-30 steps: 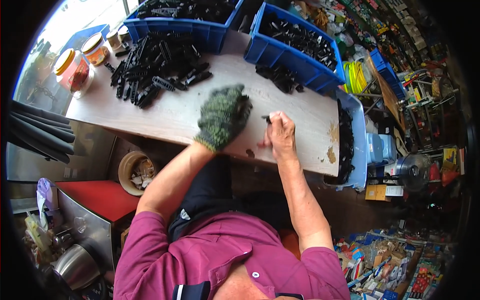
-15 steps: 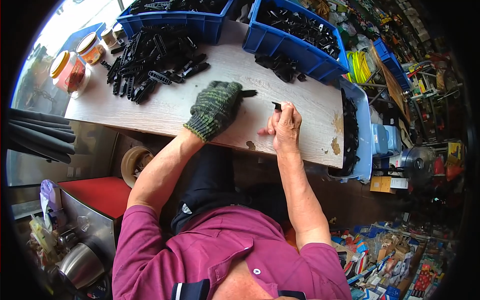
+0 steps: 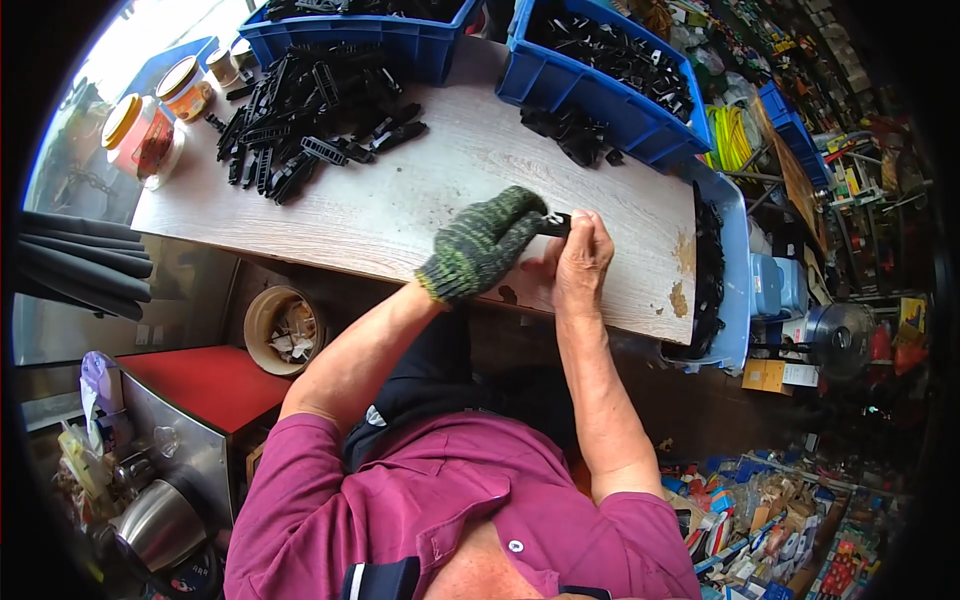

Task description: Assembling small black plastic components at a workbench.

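Observation:
My left hand (image 3: 487,240), in a green and black knit glove, is closed around a black plastic part, mostly hidden by the fingers. My bare right hand (image 3: 582,262) pinches a small black plastic piece (image 3: 556,225) between thumb and fingers. Over the table's front half the two hands meet, and the held parts come together at the fingertips. A small pale glint shows where they touch; how they fit cannot be made out. Beyond the left hand lies a heap of long black plastic parts (image 3: 322,150). Smaller black pieces (image 3: 568,137) are piled beyond the right hand.
Two blue bins (image 3: 350,40) (image 3: 600,95) of black parts stand along the table's back. Lidded jars (image 3: 140,135) sit at its left end. A light blue tub (image 3: 735,260) borders the right edge. Below the front edge is a round waste bucket (image 3: 262,335).
My left hand has moved right with its black part, up to my right hand. The part in my right hand now meets it; before, the hands were apart.

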`<state>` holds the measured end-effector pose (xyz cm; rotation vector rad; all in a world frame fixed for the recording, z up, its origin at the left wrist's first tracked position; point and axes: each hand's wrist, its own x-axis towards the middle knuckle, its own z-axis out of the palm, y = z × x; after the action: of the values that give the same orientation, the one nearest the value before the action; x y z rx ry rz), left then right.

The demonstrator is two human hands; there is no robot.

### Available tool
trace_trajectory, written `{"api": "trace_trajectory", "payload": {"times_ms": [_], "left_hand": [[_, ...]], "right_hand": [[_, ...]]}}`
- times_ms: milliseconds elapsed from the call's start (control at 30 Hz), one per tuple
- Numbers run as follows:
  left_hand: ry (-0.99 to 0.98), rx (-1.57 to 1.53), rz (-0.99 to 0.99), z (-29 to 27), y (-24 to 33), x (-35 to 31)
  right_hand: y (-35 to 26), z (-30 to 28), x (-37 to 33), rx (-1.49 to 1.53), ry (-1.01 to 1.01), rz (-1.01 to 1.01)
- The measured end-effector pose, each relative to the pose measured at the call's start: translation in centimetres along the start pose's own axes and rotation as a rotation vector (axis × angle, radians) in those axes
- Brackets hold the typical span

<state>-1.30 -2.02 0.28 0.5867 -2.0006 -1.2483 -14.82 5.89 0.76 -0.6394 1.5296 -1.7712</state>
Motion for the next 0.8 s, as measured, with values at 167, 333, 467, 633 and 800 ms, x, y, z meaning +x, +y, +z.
{"api": "trace_trajectory", "payload": {"times_ms": [167, 333, 467, 633, 800], "left_hand": [[0.039, -0.142, -0.101, 3.2, 1.0, 0.1], [0.013, 0.025, 0.156, 2.3, -0.2, 0.1], [0.019, -0.101, -0.023, 1.0, 0.2, -0.1], [0.000, -0.059, -0.015, 0.2, 0.1, 0.3], [0.143, -0.166, -0.067, 2.8, 0.4, 0.2]], "right_hand": [[0.2, -0.3, 0.1, -0.131, 0.097, -0.240], [1.6, -0.9, 0.4, -0.092, 0.174, -0.303], [2.8, -1.5, 1.3, -0.131, 0.128, -0.250], [1.3, -0.4, 0.2, -0.065, 0.110, -0.142], [0.5, 0.3, 0.1, -0.122, 0.202, -0.237]]}}
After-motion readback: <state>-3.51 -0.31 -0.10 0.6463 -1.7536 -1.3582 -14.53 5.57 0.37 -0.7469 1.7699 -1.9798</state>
